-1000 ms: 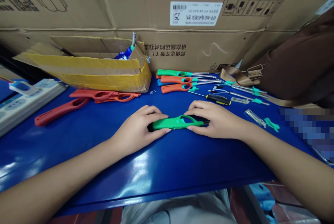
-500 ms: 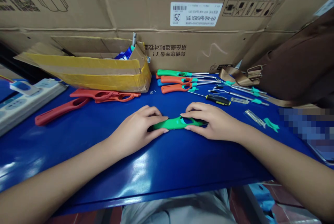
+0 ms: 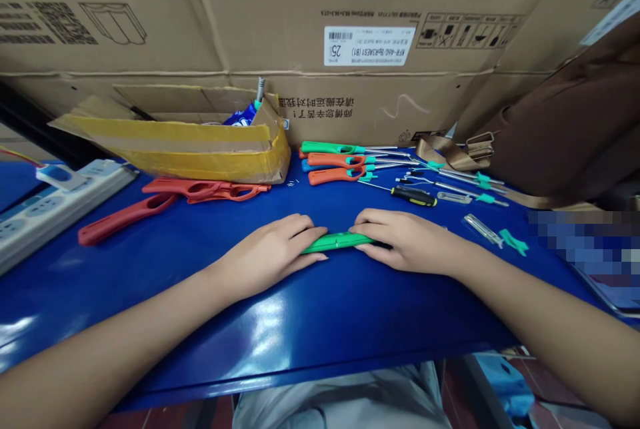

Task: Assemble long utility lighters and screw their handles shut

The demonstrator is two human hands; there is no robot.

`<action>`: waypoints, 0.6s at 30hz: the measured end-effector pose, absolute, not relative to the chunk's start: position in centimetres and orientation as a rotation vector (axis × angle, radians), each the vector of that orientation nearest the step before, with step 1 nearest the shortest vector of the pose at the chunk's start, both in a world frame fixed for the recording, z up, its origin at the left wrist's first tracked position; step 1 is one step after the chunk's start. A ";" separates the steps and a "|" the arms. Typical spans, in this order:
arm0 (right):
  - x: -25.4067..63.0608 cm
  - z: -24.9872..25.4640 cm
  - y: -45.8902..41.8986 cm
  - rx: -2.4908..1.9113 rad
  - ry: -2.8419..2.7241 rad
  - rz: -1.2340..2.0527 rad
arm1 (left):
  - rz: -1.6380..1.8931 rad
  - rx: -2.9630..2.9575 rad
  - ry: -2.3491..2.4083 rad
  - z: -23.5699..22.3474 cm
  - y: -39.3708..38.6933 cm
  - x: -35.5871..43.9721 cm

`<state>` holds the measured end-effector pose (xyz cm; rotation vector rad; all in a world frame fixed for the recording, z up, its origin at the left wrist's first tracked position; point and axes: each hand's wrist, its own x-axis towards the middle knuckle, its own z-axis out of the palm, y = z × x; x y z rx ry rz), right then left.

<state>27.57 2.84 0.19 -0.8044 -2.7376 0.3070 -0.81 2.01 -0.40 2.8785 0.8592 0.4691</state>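
Between both hands lies a green lighter handle (image 3: 340,241), its narrow edge facing me. My left hand (image 3: 275,249) grips its left end with thumb and fingers. Around the right end close the fingers of my right hand (image 3: 407,242), hiding that end. Beyond the hands, several lighters with orange, green and blue handles (image 3: 335,178) and metal tubes lie grouped. A black and yellow screwdriver (image 3: 414,196) rests in front of them. Red handle shells (image 3: 130,216) lie to the left.
A taped cardboard box (image 3: 200,149) stands at the back left, beside a white power strip (image 3: 60,199). Loose metal tubes (image 3: 450,186), a clear part (image 3: 483,230) and a teal clip (image 3: 514,241) lie right. Large cardboard (image 3: 260,16) walls the back; a brown bag (image 3: 565,122) sits right.
The green handle has been rolled between my hands, so its narrow edge with the seam shows instead of its flat side and trigger opening. The camera view has tilted slightly.
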 end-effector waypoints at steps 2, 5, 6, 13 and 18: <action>27.5 0.4 2.6 -0.787 -2.758 0.349 | 0.474 2.823 0.830 -0.3 1.9 -0.8; 27.3 0.7 2.4 -0.775 -2.771 0.386 | 0.486 2.740 0.799 0.0 1.7 -0.7; 27.2 0.8 2.4 -0.781 -2.769 0.394 | 0.493 2.723 0.798 0.0 1.6 -0.7; 27.7 0.6 3.2 -0.872 -2.657 0.418 | 0.533 2.685 0.868 -0.2 2.2 -0.8; 28.8 1.4 3.7 -0.900 -2.593 0.345 | 0.631 2.533 0.953 -0.1 2.2 -0.8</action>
